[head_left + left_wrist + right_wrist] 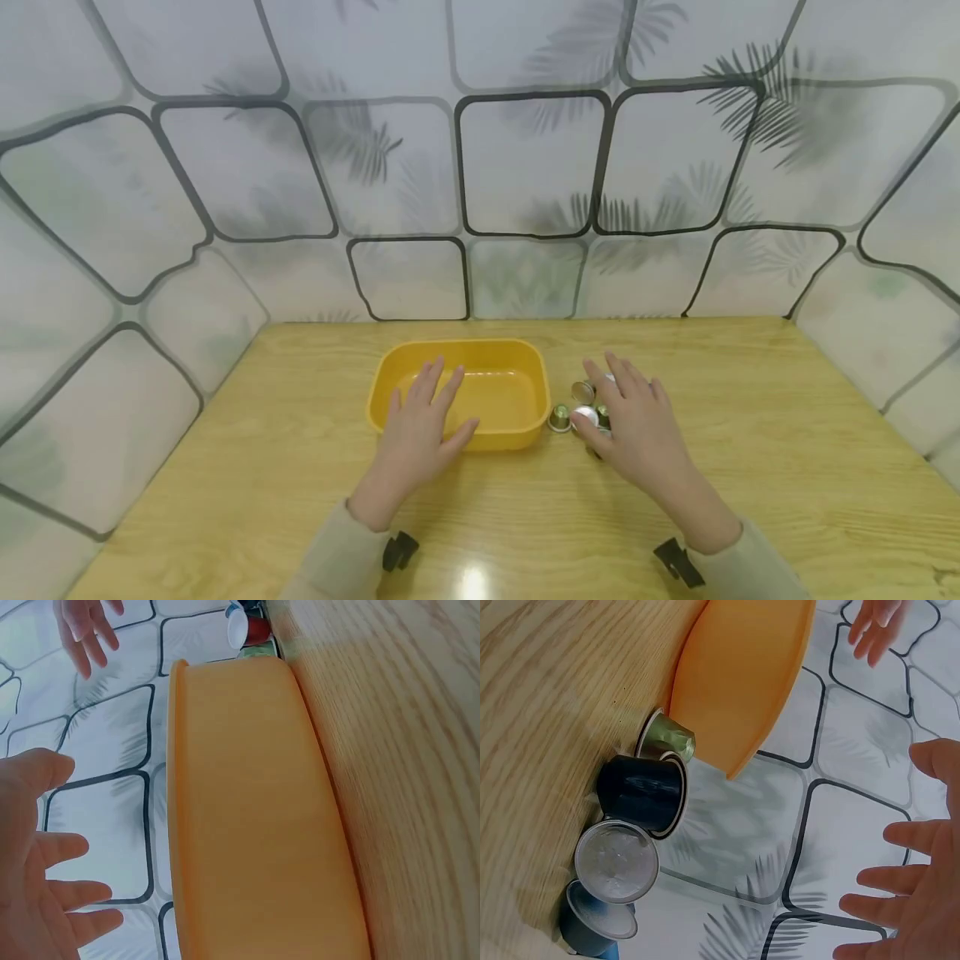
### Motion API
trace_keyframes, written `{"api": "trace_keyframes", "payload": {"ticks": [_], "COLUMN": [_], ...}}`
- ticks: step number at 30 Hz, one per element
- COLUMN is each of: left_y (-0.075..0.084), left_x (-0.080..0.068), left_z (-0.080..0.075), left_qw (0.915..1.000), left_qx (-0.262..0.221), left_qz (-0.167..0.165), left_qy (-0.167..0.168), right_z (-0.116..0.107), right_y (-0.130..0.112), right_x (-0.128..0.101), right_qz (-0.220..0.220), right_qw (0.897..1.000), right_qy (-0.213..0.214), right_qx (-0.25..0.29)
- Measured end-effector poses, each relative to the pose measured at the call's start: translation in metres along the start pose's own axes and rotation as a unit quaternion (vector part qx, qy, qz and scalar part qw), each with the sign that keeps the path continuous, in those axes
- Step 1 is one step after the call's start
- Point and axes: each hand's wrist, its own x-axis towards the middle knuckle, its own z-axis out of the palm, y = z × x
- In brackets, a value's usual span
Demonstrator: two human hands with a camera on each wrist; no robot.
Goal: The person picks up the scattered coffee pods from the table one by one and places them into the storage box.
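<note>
The left hand (420,433) hovers over the near left part of a yellow rectangular plastic tub (525,354) standing on the light wooden counter (750,467). Its fingers (431,385) are straight and spread wide, holding nothing; the fingertips reach over the tub's hollow, and the pictures do not show whether the palm touches the near rim. In the left wrist view the same fingers (64,892) lie open beside the tub's long orange-yellow side wall (247,825).

The right hand (637,429) hangs just right of the tub, fingers (626,379) likewise straight and fanned, gripping nothing. Directly beneath and just left of those fingers sits a small cluster of coffee capsules (583,410), close against the tub's right end. The right wrist view shows them on their sides on the counter: a green-gold metal capsule (667,736) nearest the tub wall, a black capsule (641,791) next to it, then a capsule with a clear foil lid (616,861), and a dark blue capsule (592,926) farthest from the tub. The capsules touch one another in a row. The right fingers (900,881) hover apart from them.

A grey-beige sleeve (337,558) covers each forearm, with a black strap clip (400,552) at the wrist.
</note>
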Motion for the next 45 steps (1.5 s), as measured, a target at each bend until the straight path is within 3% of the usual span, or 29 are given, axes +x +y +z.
{"api": "trace_keyframes", "payload": {"ticks": [7, 12, 15, 17, 20, 23, 29, 34, 39, 45], "left_y": [0.0, 0.002, 0.001, -0.001, -0.007, -0.014, -0.029, -0.043, -0.055, -0.068], "left_x": [0.005, 0.006, 0.005, 0.004, 0.003, 0.0, -0.009, -0.016, -0.019, -0.023], "left_z": [0.0, 0.0, 0.001, 0.002, 0.002, 0.0, -0.006, -0.006, -0.007, -0.007], "left_qw": [0.9968, 0.9947, 0.9939, 0.9938, 0.9942, 0.9943, 0.9911, 0.9863, 0.9803, 0.9558], "left_qx": [-0.01, -0.02, -0.027, -0.034, -0.054, -0.075, -0.104, -0.134, -0.147, -0.224], "left_qz": [0.048, 0.063, 0.068, 0.067, 0.051, 0.022, -0.024, -0.068, -0.127, -0.19], "left_qy": [0.064, 0.079, 0.082, 0.082, 0.078, 0.072, 0.079, 0.069, 0.031, -0.017], "right_z": [0.001, 0.004, 0.005, 0.006, 0.007, 0.007, 0.013, 0.021, 0.029, 0.036], "right_y": [0.004, 0.005, 0.004, 0.002, 0.0, -0.002, -0.003, -0.005, -0.009, -0.012], "right_x": [0.001, 0.002, 0.002, 0.001, 0.001, 0.002, 0.006, 0.01, 0.016, 0.018], "right_qz": [-0.049, -0.083, -0.081, -0.062, -0.013, 0.025, 0.033, 0.056, 0.081, 0.1], "right_qw": [0.994, 0.984, 0.982, 0.985, 0.988, 0.979, 0.956, 0.929, 0.899, 0.863], "right_qy": [0.094, 0.155, 0.162, 0.132, 0.051, -0.022, -0.085, -0.127, -0.158, -0.178], "right_qx": [0.02, 0.038, 0.06, 0.088, 0.146, 0.202, 0.278, 0.343, 0.4, 0.462]}}
